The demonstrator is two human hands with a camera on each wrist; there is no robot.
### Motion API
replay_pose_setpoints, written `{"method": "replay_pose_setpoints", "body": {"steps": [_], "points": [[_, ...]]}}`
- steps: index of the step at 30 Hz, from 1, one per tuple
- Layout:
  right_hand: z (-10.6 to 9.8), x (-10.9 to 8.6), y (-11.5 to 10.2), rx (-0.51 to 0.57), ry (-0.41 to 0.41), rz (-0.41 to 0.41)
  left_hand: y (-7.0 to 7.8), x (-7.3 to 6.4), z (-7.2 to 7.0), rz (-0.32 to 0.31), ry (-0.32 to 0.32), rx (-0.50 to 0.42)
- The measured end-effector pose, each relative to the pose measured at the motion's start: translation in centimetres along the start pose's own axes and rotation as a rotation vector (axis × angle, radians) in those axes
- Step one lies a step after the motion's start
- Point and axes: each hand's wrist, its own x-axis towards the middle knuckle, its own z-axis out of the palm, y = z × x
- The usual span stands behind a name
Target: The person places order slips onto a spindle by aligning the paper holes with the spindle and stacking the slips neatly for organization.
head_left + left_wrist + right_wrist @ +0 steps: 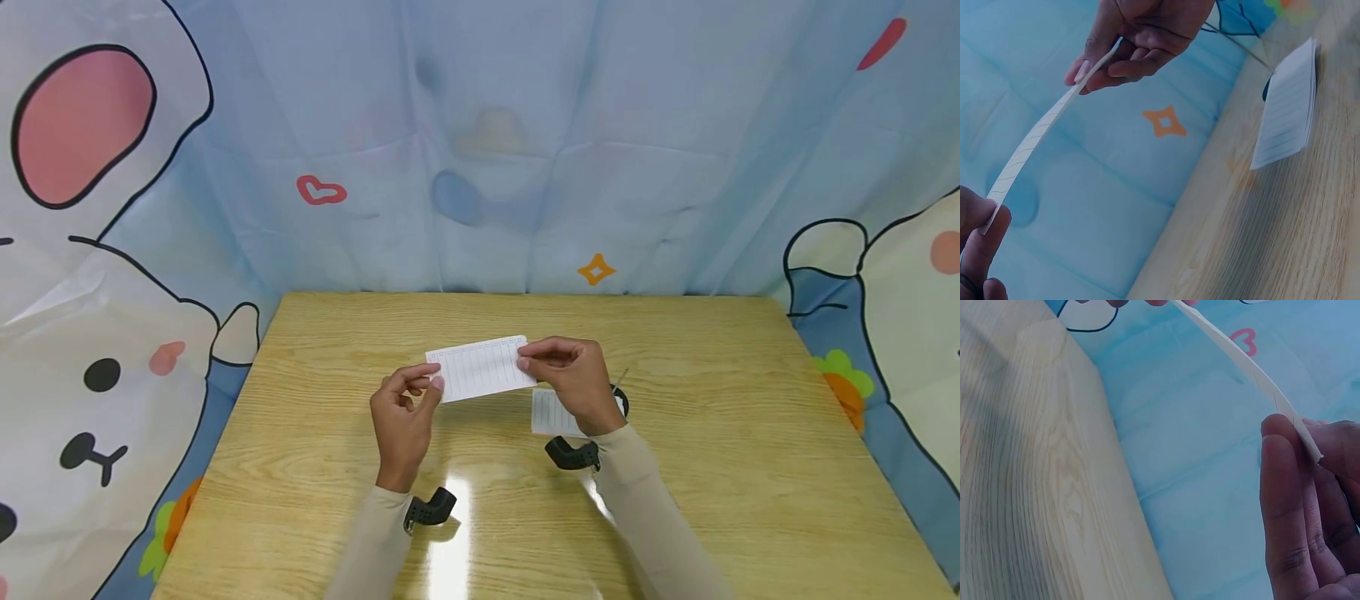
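Note:
A white ruled paper card [482, 369] is held up over the table between both hands. At its left end my left hand [401, 421] pinches it with thumb and fingers. The right hand [577, 379] pinches the opposite end. Seen nearly edge-on in the left wrist view, the card [1029, 147] bows slightly. Under the right hand, a small stack of similar ruled cards [553, 414] lies on the table, partly covered by that hand. The same stack [1288, 109] shows whole in the left wrist view.
A dark round object [622, 402] with a thin stick rising from it stands beside the stack, partly behind the right wrist. The wooden table [300, 467] ends at a blue printed curtain [645, 192]. A black wrist camera [431, 507] sits on the left arm.

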Motion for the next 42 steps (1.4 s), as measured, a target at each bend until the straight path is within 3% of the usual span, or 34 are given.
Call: {"method": "replay_pose_setpoints", "body": {"steps": [29, 42], "points": [[-3.4, -1.6, -0.6, -0.039, 0.134, -0.008, 0.6, 0.3, 3.3, 0.034, -0.101, 0.041], [-4.9, -2.5, -0.7, -0.059, 0.176, -0.003, 0.7, 0.3, 5.0, 0.036, -0.132, 0.007]]}}
